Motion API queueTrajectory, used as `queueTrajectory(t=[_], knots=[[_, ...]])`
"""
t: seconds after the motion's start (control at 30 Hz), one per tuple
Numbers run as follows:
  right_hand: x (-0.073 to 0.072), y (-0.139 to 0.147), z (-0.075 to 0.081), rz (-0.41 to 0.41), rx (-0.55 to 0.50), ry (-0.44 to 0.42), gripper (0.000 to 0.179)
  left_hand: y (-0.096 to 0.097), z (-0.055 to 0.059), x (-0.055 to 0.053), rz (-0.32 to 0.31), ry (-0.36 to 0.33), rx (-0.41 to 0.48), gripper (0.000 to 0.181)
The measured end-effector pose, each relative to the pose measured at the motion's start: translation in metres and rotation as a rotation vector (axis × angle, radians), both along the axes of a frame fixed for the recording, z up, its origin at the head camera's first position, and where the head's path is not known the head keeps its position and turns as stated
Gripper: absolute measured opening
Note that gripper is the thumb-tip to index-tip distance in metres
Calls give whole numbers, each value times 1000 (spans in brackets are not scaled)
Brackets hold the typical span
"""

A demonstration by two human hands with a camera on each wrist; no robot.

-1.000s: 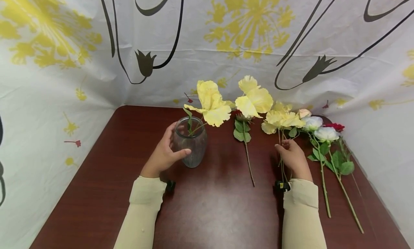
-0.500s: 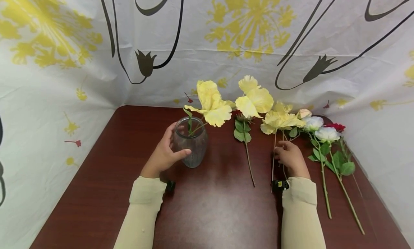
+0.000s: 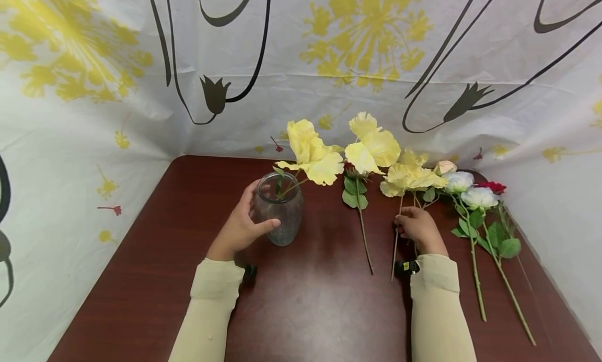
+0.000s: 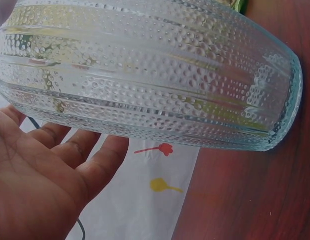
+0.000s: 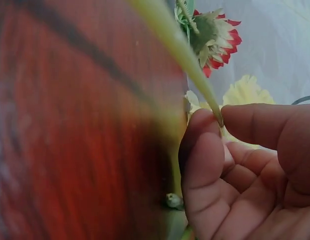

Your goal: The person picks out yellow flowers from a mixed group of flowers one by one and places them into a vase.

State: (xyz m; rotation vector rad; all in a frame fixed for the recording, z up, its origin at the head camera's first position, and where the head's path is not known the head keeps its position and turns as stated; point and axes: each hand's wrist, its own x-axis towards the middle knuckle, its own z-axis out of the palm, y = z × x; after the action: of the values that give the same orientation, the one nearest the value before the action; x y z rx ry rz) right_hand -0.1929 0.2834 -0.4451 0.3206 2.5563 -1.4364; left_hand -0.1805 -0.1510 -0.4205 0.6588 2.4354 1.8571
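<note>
A clear ribbed glass vase stands upright on the table. My left hand holds it from the left, thumb in front and fingers round the back; in the left wrist view its fingers touch the bumpy glass. A yellow artificial flower leans right out of the vase mouth, its stem inside. My right hand pinches the thin stem of another yellow flower. In the right wrist view the pale green stem sits between thumb and fingertips. Part of the hand's grip is hidden in the head view.
A red flower with a leafy stem lies between the hands, under another yellow bloom. White roses, a peach bud and a red flower lie at the right. A patterned cloth hangs behind the table.
The pinched stem has swung left, its lower end now apart from the other stems by my right wrist. My right hand has shifted slightly; the left stays on the vase.
</note>
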Motion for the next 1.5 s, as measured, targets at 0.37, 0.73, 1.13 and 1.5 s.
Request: queueTrajectory(t=[0.37,0.73,1.13,1.5], knots=[[5,-7,17,-74,-178,87,25,4,17,8,0,-35,-9,93],[22,-29,56,-218,-472,353,13,6,34,16,-17,-57,6,90],[37,-57,87,-301,-632,638,18,0,4,2,-8,-38,19,96],[50,-62,98,-257,-697,795,19,0,2,0,-18,-36,24,94]])
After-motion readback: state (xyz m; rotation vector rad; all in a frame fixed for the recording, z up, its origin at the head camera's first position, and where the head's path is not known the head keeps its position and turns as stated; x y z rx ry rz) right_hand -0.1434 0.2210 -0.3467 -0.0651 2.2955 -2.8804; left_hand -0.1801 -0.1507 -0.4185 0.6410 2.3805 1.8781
